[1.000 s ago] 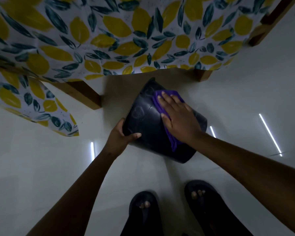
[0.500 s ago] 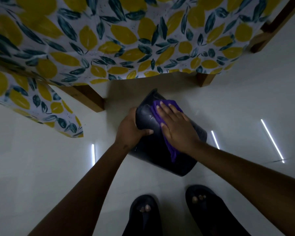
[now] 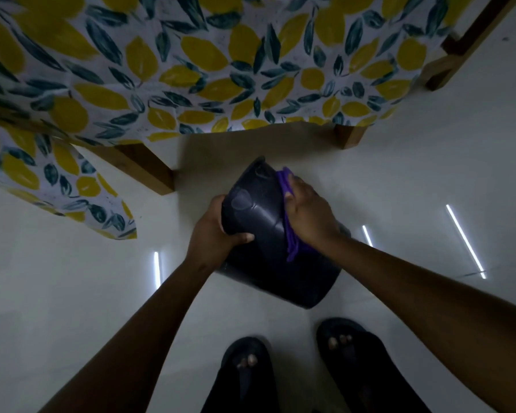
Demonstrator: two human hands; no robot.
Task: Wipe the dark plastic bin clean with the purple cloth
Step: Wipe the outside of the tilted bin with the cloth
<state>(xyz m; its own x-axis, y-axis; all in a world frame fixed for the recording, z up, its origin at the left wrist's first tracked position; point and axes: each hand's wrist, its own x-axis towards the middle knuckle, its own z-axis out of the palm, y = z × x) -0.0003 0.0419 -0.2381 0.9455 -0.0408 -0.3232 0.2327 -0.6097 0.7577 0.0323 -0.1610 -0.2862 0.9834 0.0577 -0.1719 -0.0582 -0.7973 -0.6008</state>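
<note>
The dark plastic bin (image 3: pixel 262 231) lies tipped on its side on the pale floor, its base end pointing away from me toward the table. My left hand (image 3: pixel 215 234) grips the bin's left side, thumb across its upper face. My right hand (image 3: pixel 307 213) presses the purple cloth (image 3: pixel 289 231) against the bin's right flank; the cloth shows above the fingers and hangs below the palm. The bin's mouth is hidden from view.
A table draped in a yellow-lemon patterned cloth (image 3: pixel 191 70) overhangs just beyond the bin, with wooden legs (image 3: pixel 143 168) to the left and another leg (image 3: pixel 347 137) to the right. My two feet in dark sandals (image 3: pixel 245 362) stand close below the bin.
My right hand with the cloth has slid from the bin's top face over to its right side. My left hand has shifted up along the left side and tightened its hold.
</note>
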